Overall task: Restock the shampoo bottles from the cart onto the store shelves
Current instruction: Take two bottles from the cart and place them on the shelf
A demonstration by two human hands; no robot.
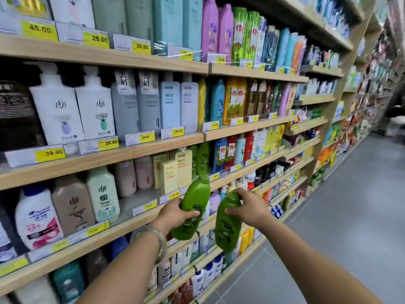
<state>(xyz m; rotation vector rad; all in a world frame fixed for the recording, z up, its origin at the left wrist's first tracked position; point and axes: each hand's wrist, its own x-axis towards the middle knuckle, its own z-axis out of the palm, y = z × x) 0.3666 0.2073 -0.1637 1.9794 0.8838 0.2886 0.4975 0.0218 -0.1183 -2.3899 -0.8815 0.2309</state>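
Note:
Each of my hands holds a green shampoo bottle in front of the wooden store shelves point(135, 148). My left hand point(173, 212) grips the lower half of one green bottle point(196, 200), which is tilted with its cap up near the shelf edge. My right hand point(247, 207) grips the neck of the second green bottle point(226, 227), which hangs lower and to the right. Two matching green bottles point(202, 159) stand on the shelf just above the held ones. The cart is out of view.
The shelves run from left to far right, packed with bottles and yellow price tags point(108, 143). A gap lies on the shelf point(135, 200) left of the held bottles. Grey floor aisle point(350, 205) opens to the right. A bangle point(160, 240) circles my left wrist.

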